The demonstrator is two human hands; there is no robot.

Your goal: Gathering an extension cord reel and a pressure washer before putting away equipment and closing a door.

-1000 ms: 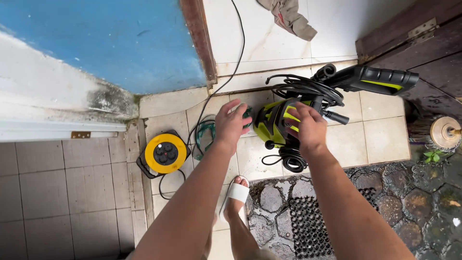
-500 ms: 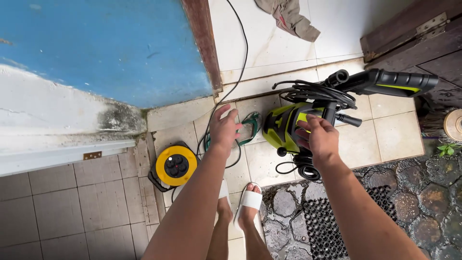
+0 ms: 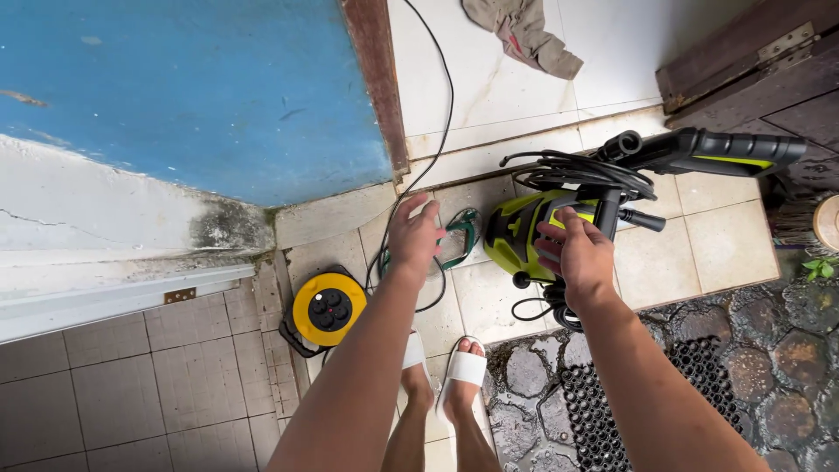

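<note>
My right hand (image 3: 577, 253) hangs half-curled over the green pressure washer (image 3: 524, 232); my left hand (image 3: 414, 234), fingers loosely spread and empty, hovers beside it. I'd grip its body squarely, clear of the coiled hose (image 3: 577, 173).

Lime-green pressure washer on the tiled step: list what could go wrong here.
The black hose coils sit loosely atop the lime-green pressure washer under the right hand; they could slide off. The black cable runs beneath the left hand near the white sandals, a trip risk. The stones look wet.
</note>
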